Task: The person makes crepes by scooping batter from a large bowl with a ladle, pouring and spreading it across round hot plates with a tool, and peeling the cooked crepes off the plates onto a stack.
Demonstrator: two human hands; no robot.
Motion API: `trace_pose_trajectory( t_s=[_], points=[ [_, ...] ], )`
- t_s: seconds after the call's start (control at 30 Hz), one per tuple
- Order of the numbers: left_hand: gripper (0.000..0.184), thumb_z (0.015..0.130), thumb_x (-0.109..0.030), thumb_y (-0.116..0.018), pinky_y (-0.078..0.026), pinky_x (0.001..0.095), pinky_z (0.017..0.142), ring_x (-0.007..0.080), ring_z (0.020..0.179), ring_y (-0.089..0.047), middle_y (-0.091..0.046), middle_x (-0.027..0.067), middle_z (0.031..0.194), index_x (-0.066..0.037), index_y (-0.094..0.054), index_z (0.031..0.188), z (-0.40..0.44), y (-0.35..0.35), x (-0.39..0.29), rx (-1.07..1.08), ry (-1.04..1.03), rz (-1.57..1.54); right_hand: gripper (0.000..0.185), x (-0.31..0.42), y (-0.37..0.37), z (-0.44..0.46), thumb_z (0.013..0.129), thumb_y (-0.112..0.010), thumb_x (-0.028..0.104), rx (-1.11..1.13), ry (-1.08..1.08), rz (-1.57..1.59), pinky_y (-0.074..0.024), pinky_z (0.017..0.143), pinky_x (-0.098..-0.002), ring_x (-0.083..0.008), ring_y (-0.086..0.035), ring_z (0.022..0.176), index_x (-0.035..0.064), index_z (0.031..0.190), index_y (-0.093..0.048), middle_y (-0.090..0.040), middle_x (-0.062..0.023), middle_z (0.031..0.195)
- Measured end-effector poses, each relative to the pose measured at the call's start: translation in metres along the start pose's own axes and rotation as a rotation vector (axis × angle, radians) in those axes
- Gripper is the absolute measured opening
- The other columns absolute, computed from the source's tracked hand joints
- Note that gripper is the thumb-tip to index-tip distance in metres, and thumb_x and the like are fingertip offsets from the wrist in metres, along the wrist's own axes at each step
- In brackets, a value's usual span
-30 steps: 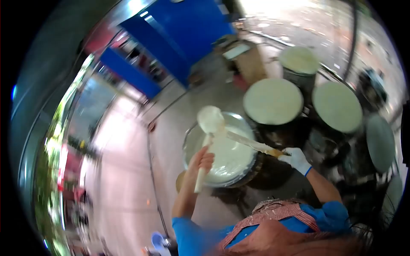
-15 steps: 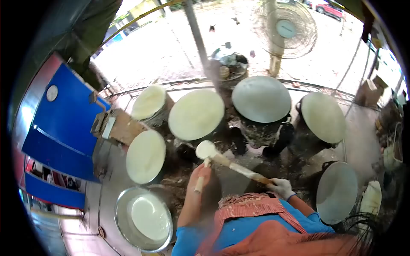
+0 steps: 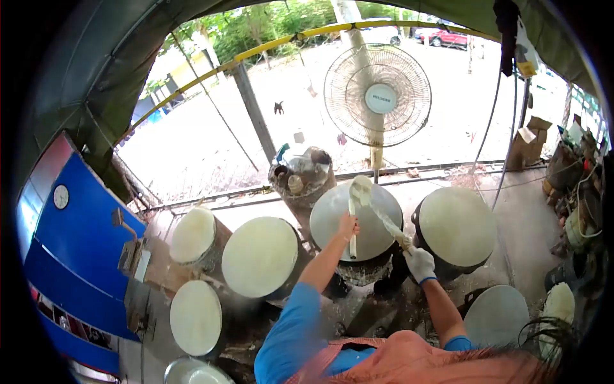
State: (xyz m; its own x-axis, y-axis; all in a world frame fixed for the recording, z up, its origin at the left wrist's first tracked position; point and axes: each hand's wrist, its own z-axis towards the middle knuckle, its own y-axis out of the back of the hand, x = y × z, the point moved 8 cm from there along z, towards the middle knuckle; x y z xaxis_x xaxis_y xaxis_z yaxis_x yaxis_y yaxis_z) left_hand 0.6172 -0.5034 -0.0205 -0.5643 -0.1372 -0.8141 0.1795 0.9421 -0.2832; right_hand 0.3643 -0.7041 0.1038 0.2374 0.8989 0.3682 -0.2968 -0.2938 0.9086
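My bare left hand [image 3: 348, 226] is closed around the pale handle of a ladle [image 3: 352, 246], held upright over a round grey griddle [image 3: 326, 221]. The ladle's top end is white with batter [image 3: 361, 189]. My right hand [image 3: 420, 264], in a white glove, grips a wooden spatula [image 3: 389, 224] smeared with the same white paste. This spatula slants up and left, and its far end meets or overlaps the ladle head; I cannot tell which. The griddle's surface shows grey beneath both tools.
Several round griddles hold pale layers, such as one on the left [image 3: 261, 257] and one on the right [image 3: 455, 226]. A fan [image 3: 377, 96] stands behind. A metal basin [image 3: 195, 371] is at lower left, a blue cabinet [image 3: 80, 240] at far left.
Both hands have moved forward with their tools, from above the floor to over the grey griddle. The view has tilted up, so the basin is mostly cut off.
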Motion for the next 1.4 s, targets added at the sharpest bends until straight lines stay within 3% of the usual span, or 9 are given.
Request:
trace_pose_trajectory(
  t_s=[0.1, 0.27, 0.37, 0.53, 0.6, 0.73, 0.83, 1.2, 1.4],
  points=[
    [0.060, 0.080, -0.010, -0.051, -0.047, 0.0422, 0.057, 0.0292, 0.064, -0.058, -0.056, 0.0198, 0.081, -0.027, -0.031, 0.135, 0.052, 0.041, -0.007, -0.470, -0.633, 0.792, 0.026, -0.026, -0.024, 0.012, 0.081, -0.057, 0.032, 0.093, -0.136, 0.097, -0.0481, 0.065, -0.0434, -0.0355, -0.061, 0.073, 0.0162, 0.099, -0.066, -0.062, -0.0212, 0.080],
    [0.068, 0.079, -0.008, -0.047, -0.047, 0.0437, 0.069, 0.0355, 0.076, -0.059, -0.058, 0.0174, 0.089, -0.025, -0.025, 0.141, -0.037, 0.025, -0.057, -0.404, -0.594, 1.167, 0.030, -0.022, -0.055, 0.034, 0.078, -0.064, 0.013, -0.175, -0.300, 1.325, -0.0466, 0.070, -0.0239, -0.0088, -0.060, 0.077, -0.0003, 0.105, -0.064, -0.068, -0.0049, 0.087],
    [0.070, 0.079, -0.006, -0.048, -0.047, 0.0394, 0.069, 0.0332, 0.078, -0.059, -0.058, 0.0179, 0.092, -0.022, -0.023, 0.142, -0.059, 0.006, -0.101, -0.282, -0.473, 0.916, 0.031, 0.006, -0.086, 0.058, 0.080, -0.059, 0.033, 0.056, -0.180, 0.200, -0.0485, 0.071, -0.0366, -0.0310, -0.062, 0.078, 0.0057, 0.093, -0.066, -0.063, -0.0196, 0.081],
    [0.072, 0.077, 0.001, -0.047, -0.046, 0.0313, 0.075, 0.0251, 0.095, -0.060, -0.056, 0.0187, 0.116, -0.017, -0.024, 0.142, -0.128, 0.039, -0.198, -0.293, -1.158, 0.613, 0.026, -0.013, -0.085, 0.057, 0.082, -0.057, 0.025, 0.028, -0.409, 0.693, -0.0493, 0.065, -0.0311, -0.0220, -0.065, 0.074, 0.0084, 0.099, -0.068, -0.066, -0.0165, 0.083],
    [0.071, 0.081, 0.006, -0.044, -0.044, 0.0231, 0.072, 0.0153, 0.092, -0.055, -0.043, 0.0125, 0.134, -0.021, -0.024, 0.143, -0.132, 0.072, -0.163, -0.143, -0.954, 0.615, 0.033, 0.022, -0.154, 0.071, 0.080, -0.060, 0.022, -0.001, -0.435, 1.166, -0.0458, 0.078, -0.0275, -0.0144, -0.062, 0.086, 0.0035, 0.106, -0.063, -0.065, -0.0172, 0.087],
    [0.068, 0.077, 0.002, -0.049, -0.044, 0.0281, 0.084, 0.0213, 0.108, -0.053, -0.049, 0.0146, 0.127, -0.009, -0.027, 0.141, -0.191, 0.142, -0.029, -0.189, -0.044, 0.686, 0.026, 0.050, -0.102, 0.100, 0.076, -0.062, 0.034, 0.040, -0.221, 0.169, -0.0490, 0.069, -0.0425, -0.0338, -0.062, 0.079, 0.0095, 0.084, -0.066, -0.064, -0.0155, 0.082],
    [0.068, 0.075, -0.001, -0.054, -0.030, 0.0331, 0.101, 0.0325, 0.128, -0.035, -0.036, 0.0178, 0.139, -0.004, -0.029, 0.138, -0.231, 0.187, 0.014, -0.220, -0.609, 0.993, 0.024, 0.011, -0.075, 0.064, 0.080, -0.058, 0.024, -0.096, -0.325, 0.690, -0.0499, 0.063, -0.0362, -0.0223, -0.064, 0.069, 0.0071, 0.094, -0.068, -0.068, -0.0106, 0.083],
    [0.067, 0.075, 0.001, -0.049, -0.040, 0.0291, 0.090, 0.0282, 0.118, -0.048, -0.044, 0.0138, 0.134, -0.009, -0.031, 0.139, -0.255, 0.204, 0.035, -0.179, -0.628, 1.007, 0.018, 0.010, -0.111, 0.026, 0.078, -0.063, 0.016, 0.016, -0.632, 1.182, -0.0463, 0.056, -0.0287, -0.0128, -0.060, 0.064, 0.0015, 0.086, -0.070, -0.066, -0.0057, 0.071],
    [0.067, 0.074, 0.003, -0.049, -0.040, 0.0331, 0.091, 0.0310, 0.119, -0.046, -0.044, 0.0151, 0.133, -0.010, -0.032, 0.138, -0.259, 0.183, 0.040, -0.218, -0.593, 1.016, 0.026, 0.053, -0.160, 0.058, 0.075, -0.070, 0.012, 0.192, -0.130, 1.268, -0.0461, 0.058, -0.0275, -0.0096, -0.055, 0.066, -0.0004, 0.097, -0.068, -0.066, -0.0024, 0.080]
  ],
)
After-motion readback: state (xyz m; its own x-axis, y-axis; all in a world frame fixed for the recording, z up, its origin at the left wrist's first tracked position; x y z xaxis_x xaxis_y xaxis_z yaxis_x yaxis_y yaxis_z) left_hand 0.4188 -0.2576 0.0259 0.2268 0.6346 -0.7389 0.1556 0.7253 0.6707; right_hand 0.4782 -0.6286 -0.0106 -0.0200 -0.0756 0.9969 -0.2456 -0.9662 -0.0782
